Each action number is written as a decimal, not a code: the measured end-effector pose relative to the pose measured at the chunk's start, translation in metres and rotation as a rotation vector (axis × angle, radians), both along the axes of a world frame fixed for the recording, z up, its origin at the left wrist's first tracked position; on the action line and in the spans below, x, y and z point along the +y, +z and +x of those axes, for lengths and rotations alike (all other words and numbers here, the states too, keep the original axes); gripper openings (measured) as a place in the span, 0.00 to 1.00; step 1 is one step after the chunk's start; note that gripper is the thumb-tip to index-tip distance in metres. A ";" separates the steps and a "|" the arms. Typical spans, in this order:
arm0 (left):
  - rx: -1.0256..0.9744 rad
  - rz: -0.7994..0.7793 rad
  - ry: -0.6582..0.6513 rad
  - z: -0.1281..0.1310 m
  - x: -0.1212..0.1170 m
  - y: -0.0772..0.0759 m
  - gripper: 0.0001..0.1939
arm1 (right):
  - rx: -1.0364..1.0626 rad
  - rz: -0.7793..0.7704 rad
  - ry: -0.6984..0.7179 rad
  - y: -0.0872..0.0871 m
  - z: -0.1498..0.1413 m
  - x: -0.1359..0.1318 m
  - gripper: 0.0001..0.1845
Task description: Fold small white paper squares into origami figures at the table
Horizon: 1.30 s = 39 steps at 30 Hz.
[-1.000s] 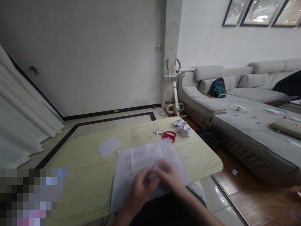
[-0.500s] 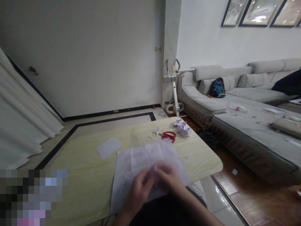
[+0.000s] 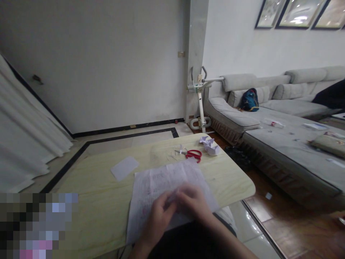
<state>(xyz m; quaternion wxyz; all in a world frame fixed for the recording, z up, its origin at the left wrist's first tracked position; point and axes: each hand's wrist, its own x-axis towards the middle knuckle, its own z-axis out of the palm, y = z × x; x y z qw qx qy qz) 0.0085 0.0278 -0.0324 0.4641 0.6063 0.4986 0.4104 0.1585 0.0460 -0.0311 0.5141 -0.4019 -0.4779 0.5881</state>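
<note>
My left hand [image 3: 162,208] and my right hand [image 3: 192,201] meet above a large printed sheet of paper [image 3: 151,183] at the near edge of the table. Both are closed, fingertips together, around a small piece of folded paper [image 3: 174,196] that is mostly hidden by the fingers and blurred. Beyond the sheet lie red-handled scissors [image 3: 193,154], with thin paper scraps [image 3: 172,156] by their blades. Several folded paper shapes [image 3: 210,145] sit at the far right corner. A blank white piece of paper [image 3: 124,168] rests left of the printed sheet.
The pale wooden table [image 3: 94,201] has rounded corners. To its right stands a grey sofa [image 3: 272,144] with a blue backpack [image 3: 249,100]. White exercise equipment [image 3: 201,104] is by the wall, and a white curtain [image 3: 27,133] hangs at left. Pixelation covers the lower left corner.
The fingers have shifted slightly around the small paper, and less of it shows now. Things on the table stay where they were.
</note>
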 end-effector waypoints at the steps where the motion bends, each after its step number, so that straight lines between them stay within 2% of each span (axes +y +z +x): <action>1: 0.002 -0.005 -0.003 0.000 0.000 0.000 0.13 | -0.007 0.007 -0.009 0.000 0.000 0.000 0.15; 10: 0.039 0.001 -0.057 0.001 -0.002 0.012 0.15 | -0.026 -0.034 -0.034 0.004 -0.001 0.001 0.15; 18: 0.008 0.008 -0.058 -0.001 -0.002 0.003 0.17 | -0.025 -0.034 -0.015 0.007 0.000 -0.001 0.21; 22: 0.005 0.010 -0.055 0.000 -0.002 0.005 0.15 | -0.017 -0.046 -0.003 0.004 -0.001 -0.001 0.22; 30: 0.023 -0.021 -0.037 0.001 -0.003 0.005 0.17 | 0.036 -0.059 0.009 0.004 0.000 -0.002 0.22; 36: 0.015 -0.019 -0.057 0.002 -0.003 0.005 0.16 | -0.005 -0.011 -0.029 0.002 0.003 -0.002 0.21; 39: 0.020 -0.014 -0.016 0.001 -0.003 0.004 0.16 | -0.037 0.011 -0.028 0.002 0.001 -0.001 0.20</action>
